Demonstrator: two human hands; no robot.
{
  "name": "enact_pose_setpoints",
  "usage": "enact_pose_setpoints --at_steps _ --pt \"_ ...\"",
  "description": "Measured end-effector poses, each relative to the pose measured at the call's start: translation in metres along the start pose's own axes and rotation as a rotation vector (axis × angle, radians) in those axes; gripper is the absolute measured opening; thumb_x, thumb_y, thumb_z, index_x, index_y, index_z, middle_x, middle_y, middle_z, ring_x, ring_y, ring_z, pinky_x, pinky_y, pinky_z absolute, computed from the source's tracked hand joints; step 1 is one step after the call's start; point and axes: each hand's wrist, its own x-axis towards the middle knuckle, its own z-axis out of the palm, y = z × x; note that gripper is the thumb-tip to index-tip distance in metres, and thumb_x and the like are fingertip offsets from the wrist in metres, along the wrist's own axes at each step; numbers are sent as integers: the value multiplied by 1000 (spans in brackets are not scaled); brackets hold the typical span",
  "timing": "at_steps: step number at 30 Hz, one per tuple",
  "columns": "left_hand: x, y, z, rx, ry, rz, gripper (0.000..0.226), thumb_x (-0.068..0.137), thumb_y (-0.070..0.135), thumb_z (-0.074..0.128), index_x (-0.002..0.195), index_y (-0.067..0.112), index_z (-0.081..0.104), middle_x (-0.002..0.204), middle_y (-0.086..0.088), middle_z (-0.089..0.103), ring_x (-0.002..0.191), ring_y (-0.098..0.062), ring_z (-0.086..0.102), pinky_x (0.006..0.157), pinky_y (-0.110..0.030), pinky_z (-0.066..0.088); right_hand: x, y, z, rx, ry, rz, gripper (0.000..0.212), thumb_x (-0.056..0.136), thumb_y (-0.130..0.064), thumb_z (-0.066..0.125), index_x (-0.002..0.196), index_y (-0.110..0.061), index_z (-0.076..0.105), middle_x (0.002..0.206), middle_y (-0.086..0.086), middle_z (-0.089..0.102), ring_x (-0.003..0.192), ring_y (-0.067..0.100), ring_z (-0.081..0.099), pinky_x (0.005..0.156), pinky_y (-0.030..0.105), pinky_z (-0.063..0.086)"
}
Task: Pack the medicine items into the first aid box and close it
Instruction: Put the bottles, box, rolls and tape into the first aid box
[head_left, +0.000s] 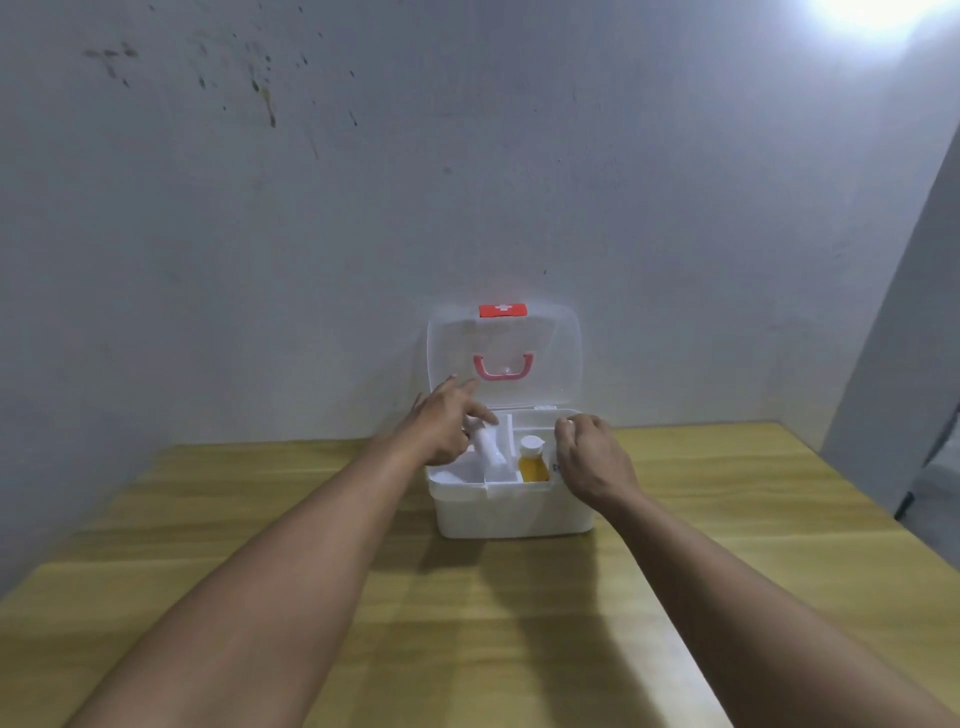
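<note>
open first aid box (511, 512), both hands (444, 426) inside

A wooden bench (291, 545) with a yellowish grain runs beneath both hands and out past them to the left and right. Beyond the hands stands a pale grey wall (467, 182), marked with dark stains (265, 96) high up and to the left of them. A bright light (878, 15) glares far above the right hand. A grey panel (898, 389) slants down well right of it.
</note>
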Motion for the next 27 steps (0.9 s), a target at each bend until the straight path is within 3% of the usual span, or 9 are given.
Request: enact_pose_setpoints --at_steps 2,6,11,13,17,21,24,27 --pt "-3 5 5 -62 12 -13 65 88 -7 53 143 28 43 161 5 18 151 -17 5 121 -49 14 0 0 0 6 5 -4 42 98 -31 25 112 -6 56 122 16 54 104 29 51 78 34 35" --pt "-8 3 10 -7 84 -83 70 92 7 56 151 22 23 163 -2 11 150 -22 12 121 -47 17 -1 -3 -2 8 9 9 43 98 -30 25 113 -5 57 121 17 54 105 32 51 81 37 38" --pt "-20 -4 13 -19 76 -113 53 96 16 48 147 12 33 159 -4 26 147 -21 22 118 -46 22 -4 -5 -4 7 10 17 44 98 -31 25 116 -5 56 123 18 53 108 34 51 88 40 40" --pt "-28 -12 12 -67 103 -126 51 96 19 47 146 16 36 158 -2 29 146 -22 25 117 -46 24 -4 -5 -5 2 13 11 45 98 -32 24 113 -5 57 121 18 54 106 33 51 86 40 40" --pt "-58 -37 2 -127 138 -207 43 91 25 53 134 24 54 142 -6 53 132 -28 48 109 -40 38 -3 -3 -5 -4 15 12 48 97 -33 23 110 -3 57 119 20 55 102 34 52 83 39 39" --pt "-100 -72 -9 -44 35 -452 58 87 44 61 137 16 52 143 -9 52 128 -28 53 106 -37 41 -1 -2 -5 -14 30 6 52 95 -35 22 108 -1 59 117 23 57 102 37 54 83 40 41" --pt "-136 -90 -8 -4 0 -581 67 82 61 58 135 20 52 130 -12 62 110 -29 63 95 -36 49 -2 -3 -5 -31 25 4 51 96 -35 24 113 0 57 120 25 55 104 39 53 86 42 42" --pt "-165 -97 9 73 58 -636 76 75 73 51 128 20 56 132 -10 59 124 -31 51 99 -39 44 -4 -6 -6 -39 9 20 50 97 -33 25 117 1 56 122 27 53 106 40 52 87 42 41"
